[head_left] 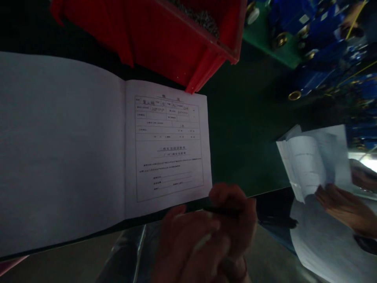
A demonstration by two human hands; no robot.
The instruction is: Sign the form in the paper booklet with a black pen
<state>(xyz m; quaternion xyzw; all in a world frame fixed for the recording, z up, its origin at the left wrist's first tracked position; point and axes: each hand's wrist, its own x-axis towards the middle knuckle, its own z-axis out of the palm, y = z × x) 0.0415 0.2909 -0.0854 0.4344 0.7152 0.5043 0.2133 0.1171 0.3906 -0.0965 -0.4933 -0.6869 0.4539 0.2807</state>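
An open booklet [103, 153] is seen across the left and centre of the frame, lying on a dark green bench [244, 129]. Its left page is blank and is cut off by the left edge of the frame; its right page carries a printed form [168, 147] whose characters are too small and blurred to be read.

At the lower centre, two hands are pressed close together just below the booklet's lower right corner. The right hand [235, 220] is closed around a dark pen [224, 211], which is held level along the bench edge; only a short part of the pen is shown, the rest being covered by the fingers. The left hand [188, 243] is blurred and partly cut off by the bottom of the frame, and whether its fingers are open or closed cannot be told.

A red bin [165, 35] is set at the top centre, cut off by the upper edge; its greyish contents are barely made out. At the right, loose papers [312, 161] are handled by another person's hand [344, 206], which is blurred. Blue parts [324, 23] in the upper right are dim and indistinct.
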